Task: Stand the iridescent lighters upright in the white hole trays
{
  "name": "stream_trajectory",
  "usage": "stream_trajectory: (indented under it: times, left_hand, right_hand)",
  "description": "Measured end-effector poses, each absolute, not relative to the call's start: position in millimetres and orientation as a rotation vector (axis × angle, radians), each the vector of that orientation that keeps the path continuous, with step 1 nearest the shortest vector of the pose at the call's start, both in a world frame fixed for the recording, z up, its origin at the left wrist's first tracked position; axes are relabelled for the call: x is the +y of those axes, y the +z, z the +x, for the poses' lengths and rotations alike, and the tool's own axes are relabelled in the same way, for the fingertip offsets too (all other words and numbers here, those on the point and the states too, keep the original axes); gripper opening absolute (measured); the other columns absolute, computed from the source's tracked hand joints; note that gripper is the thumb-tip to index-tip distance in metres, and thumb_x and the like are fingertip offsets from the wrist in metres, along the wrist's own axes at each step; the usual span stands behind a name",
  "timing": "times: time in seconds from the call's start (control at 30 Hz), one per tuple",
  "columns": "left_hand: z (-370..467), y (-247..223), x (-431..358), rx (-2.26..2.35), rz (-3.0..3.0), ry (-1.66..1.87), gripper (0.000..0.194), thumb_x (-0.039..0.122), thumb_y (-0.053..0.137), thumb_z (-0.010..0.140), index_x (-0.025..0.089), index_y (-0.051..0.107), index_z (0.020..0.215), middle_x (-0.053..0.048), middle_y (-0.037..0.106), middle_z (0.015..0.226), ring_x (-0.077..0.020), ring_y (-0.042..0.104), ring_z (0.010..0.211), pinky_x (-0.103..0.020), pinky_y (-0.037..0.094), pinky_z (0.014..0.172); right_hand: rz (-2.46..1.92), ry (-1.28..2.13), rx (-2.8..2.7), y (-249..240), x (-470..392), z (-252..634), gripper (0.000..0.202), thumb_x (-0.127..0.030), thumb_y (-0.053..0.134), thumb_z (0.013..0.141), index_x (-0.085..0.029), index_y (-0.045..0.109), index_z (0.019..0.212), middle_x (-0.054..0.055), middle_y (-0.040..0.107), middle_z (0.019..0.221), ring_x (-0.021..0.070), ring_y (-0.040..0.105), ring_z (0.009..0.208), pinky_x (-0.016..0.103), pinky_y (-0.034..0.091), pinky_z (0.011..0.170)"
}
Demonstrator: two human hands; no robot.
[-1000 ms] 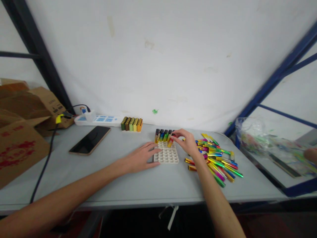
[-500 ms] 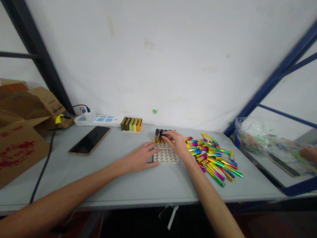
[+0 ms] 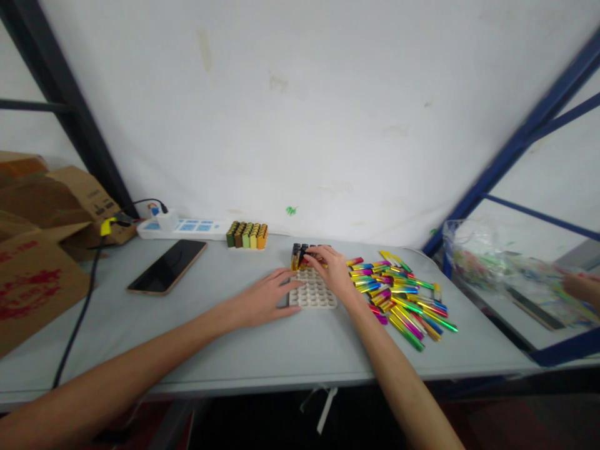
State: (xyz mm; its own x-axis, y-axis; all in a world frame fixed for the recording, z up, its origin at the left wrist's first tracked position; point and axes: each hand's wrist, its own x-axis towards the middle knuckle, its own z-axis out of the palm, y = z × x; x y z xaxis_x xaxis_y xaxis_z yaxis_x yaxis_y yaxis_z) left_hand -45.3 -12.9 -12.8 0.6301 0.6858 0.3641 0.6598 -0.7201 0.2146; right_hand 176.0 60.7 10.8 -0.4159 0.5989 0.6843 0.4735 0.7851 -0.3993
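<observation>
A white tray [image 3: 313, 292] with rows of round holes lies on the grey table. Dark-topped tubes [image 3: 297, 256] stand upright along its back edge. My left hand [image 3: 269, 299] rests at the tray's left side, fingers spread, holding nothing. Over the back rows is my right hand [image 3: 327, 265], its thumb and fingertips drawn together at the standing tubes; what lies between them is too small to make out. Many shiny coloured tubes [image 3: 403, 297] lie in a loose pile to the right of the tray.
A block of upright coloured tubes [image 3: 247, 235] stands near the wall, beside a white power strip [image 3: 197, 227]. A phone [image 3: 167, 267] lies at the left. Beyond it are a cardboard box [image 3: 42, 275] and black cable [image 3: 82, 325]. Another person's hand [image 3: 581, 289] shows behind the blue frame [image 3: 487, 169].
The view has shifted slightly. My right hand has barely moved at the back rows of the tray, and my left hand stays in place. The other person's hand has moved slightly left.
</observation>
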Motion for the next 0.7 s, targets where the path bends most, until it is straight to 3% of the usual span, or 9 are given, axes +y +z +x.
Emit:
stream_trajectory:
  times: [0.37, 0.7]
  left_hand:
    - [-45.0, -15.6, -11.4, 1.15, 2.778, 0.638, 0.045, 0.044, 0.065, 0.097, 0.021, 0.06, 0.135, -0.016, 0.057, 0.141, -0.0332, 0.048, 0.137, -0.053, 0.042, 0.116]
    - [-45.6, -15.2, -11.1, 1.151, 2.781, 0.63, 0.046, 0.046, 0.064, 0.097, 0.021, 0.06, 0.136, -0.015, 0.057, 0.14, -0.0328, 0.048, 0.136, -0.051, 0.042, 0.117]
  right_hand:
    - [-0.872, 0.034, -2.169, 1.3, 69.0, 177.1, 0.031, -0.031, 0.054, 0.104, -0.023, 0.07, 0.129, 0.01, 0.064, 0.111, 0.0209, 0.067, 0.095, 0.035, 0.059, 0.09]
    - [-0.825, 0.097, -2.275, 10.2, 68.5, 179.2, 0.027, -0.026, 0.051, 0.106, -0.022, 0.068, 0.127, 0.009, 0.072, 0.112, 0.021, 0.068, 0.099, 0.035, 0.055, 0.094]
